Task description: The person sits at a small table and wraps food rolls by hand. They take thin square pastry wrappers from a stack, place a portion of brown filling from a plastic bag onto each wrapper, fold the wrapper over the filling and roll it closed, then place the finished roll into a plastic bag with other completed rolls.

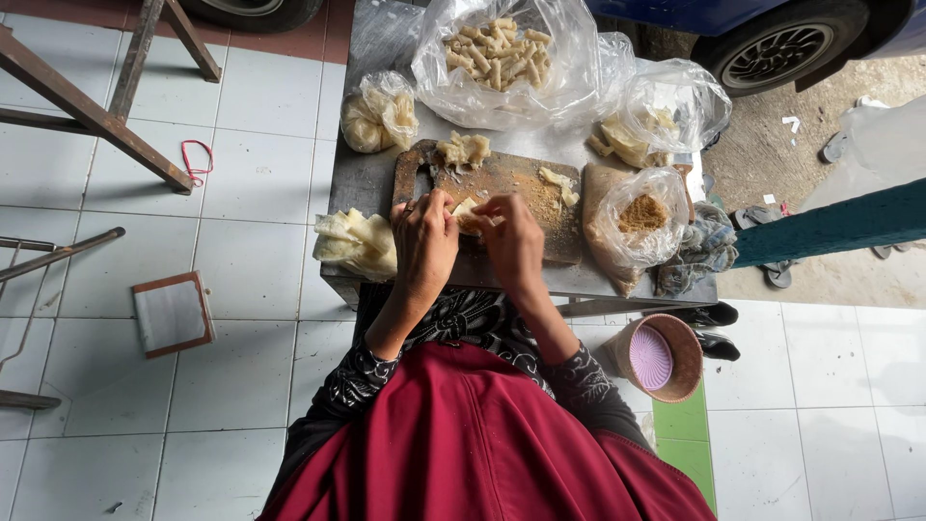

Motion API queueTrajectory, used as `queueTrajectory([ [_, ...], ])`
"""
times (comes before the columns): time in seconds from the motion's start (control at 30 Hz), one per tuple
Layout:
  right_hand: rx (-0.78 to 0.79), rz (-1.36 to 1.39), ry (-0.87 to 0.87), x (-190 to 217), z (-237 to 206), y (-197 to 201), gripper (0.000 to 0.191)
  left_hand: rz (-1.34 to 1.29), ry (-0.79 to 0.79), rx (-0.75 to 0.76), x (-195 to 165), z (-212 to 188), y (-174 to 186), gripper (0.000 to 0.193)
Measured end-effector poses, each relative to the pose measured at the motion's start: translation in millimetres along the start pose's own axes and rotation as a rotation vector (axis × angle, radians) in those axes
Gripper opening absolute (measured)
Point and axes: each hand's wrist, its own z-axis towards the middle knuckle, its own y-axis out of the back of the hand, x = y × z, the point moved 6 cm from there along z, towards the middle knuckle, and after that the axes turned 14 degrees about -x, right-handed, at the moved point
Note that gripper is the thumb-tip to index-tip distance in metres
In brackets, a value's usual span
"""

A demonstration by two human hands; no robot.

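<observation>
Both my hands meet over a wooden cutting board (521, 183) on a small grey table (359, 178). My left hand (424, 241) and my right hand (511, 241) together pinch a pale piece of wrapper (467, 209) with filling, fingers curled around it. A small heap of pale dough pieces (464, 149) lies at the board's far edge, and another scrap (559, 183) sits to the right. A stack of thin pale wrappers (355, 241) rests by my left hand.
A big clear bag of finished rolls (497, 53) stands at the back. Smaller bags hold dough (379, 114), pale pieces (637, 135) and brown crumbs (641, 217). A cloth (704, 246) lies right, a round basket (656, 357) on the floor, a car wheel (776, 53) behind.
</observation>
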Motion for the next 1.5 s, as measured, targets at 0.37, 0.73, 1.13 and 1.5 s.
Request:
queueTrajectory([
  [0.37,0.138,-0.172,-0.111,-13.9,-2.1,9.4,0.039,-0.095,0.014,0.056,-2.1,-7.4,-8.4,0.016],
  [0.73,0.036,0.694,-0.375,-32.0,-12.3,-3.8,0.045,-0.041,-0.065,0.034,-6.7,-12.5,-11.9,0.023],
  [1.13,0.046,0.316,-0.249,-37.0,-12.0,-4.1,0.024,0.025,-0.179,-0.033,-13.3,-8.5,-0.6,0.009],
  [1.5,0.212,0.109,0.244,-4.4,-3.0,9.7,0.021,0.241,-0.614,0.140,-13.3,-18.9,3.4,0.009],
])
